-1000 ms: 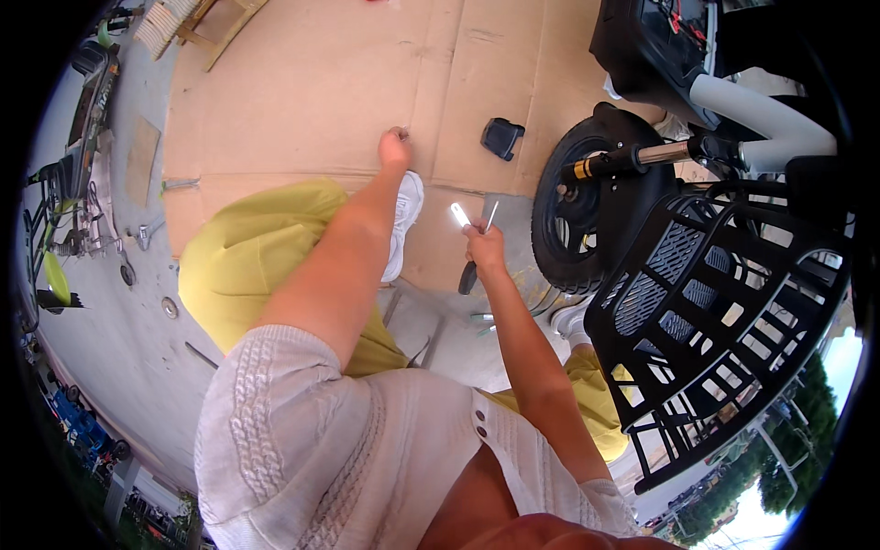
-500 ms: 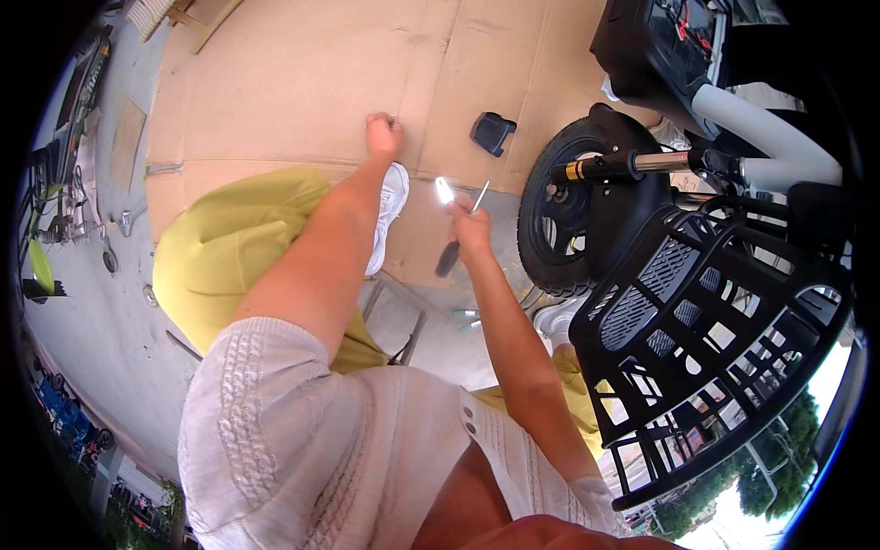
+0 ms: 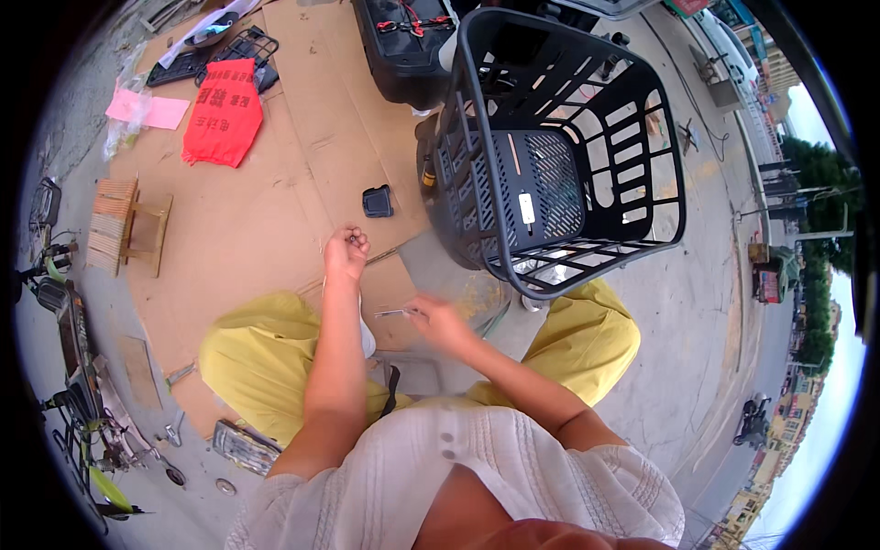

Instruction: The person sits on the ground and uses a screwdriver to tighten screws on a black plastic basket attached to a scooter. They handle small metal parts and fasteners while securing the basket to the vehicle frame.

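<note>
1. The left hand (image 3: 346,249) is stretched forward over the cardboard sheets (image 3: 275,202) on the ground, its fingers curled closed around something small; what it is cannot be made out.
2. The right hand (image 3: 438,319) is nearer the body, its fingers pinched on the end of a thin metal tool (image 3: 390,313) that points left toward the left forearm.
3. The tool hangs in the air between the two hands, above the cardboard and just in front of the knees in yellow trousers (image 3: 266,353).
4. A black plastic basket (image 3: 559,147) stands just to the right of both hands, tilted with its open mouth toward the camera.
5. A small black square part (image 3: 377,201) lies on the cardboard just beyond the left hand, apart from it.
6. Farther left lie a red bag (image 3: 223,113) and a small wooden stool (image 3: 126,225), well apart from the hands.
</note>
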The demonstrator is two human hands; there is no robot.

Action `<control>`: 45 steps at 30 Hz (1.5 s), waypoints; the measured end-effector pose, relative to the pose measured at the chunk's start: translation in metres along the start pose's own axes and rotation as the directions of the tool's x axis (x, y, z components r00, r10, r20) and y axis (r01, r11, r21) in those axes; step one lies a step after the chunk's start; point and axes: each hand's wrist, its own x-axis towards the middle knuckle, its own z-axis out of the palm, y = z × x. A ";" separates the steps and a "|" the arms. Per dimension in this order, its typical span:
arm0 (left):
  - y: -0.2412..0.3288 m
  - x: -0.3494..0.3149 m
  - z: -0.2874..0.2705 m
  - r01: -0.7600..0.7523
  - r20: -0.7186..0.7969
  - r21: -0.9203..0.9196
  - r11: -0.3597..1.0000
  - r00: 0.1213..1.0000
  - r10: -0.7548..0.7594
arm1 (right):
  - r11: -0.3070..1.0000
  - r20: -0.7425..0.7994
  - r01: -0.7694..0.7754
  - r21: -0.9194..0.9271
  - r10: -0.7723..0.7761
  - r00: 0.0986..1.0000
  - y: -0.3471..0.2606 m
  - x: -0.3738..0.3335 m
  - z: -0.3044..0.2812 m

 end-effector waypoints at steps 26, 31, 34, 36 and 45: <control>0.057 -0.259 0.243 -0.517 0.798 0.124 0.847 0.559 0.224 | 0.483 -0.030 -0.092 -0.871 0.136 0.990 -0.156 0.071 -0.324; 0.079 -0.215 0.228 -0.598 0.647 0.116 0.793 0.651 0.397 | 0.340 0.144 0.034 -0.940 0.303 0.942 -0.084 0.145 -0.284; 0.091 -0.169 0.205 -0.608 0.537 0.222 0.762 0.729 0.425 | 0.358 0.080 -0.044 -0.933 0.326 0.942 -0.063 0.159 -0.268; 0.089 -0.144 0.199 -0.549 0.490 0.234 0.802 0.779 0.390 | 0.381 0.022 -0.111 -0.918 0.328 0.944 -0.062 0.161 -0.264; 0.062 -0.116 0.203 -0.408 0.482 0.305 0.861 0.846 0.230 | 0.394 0.059 -0.077 -0.916 0.324 0.944 -0.058 0.165 -0.276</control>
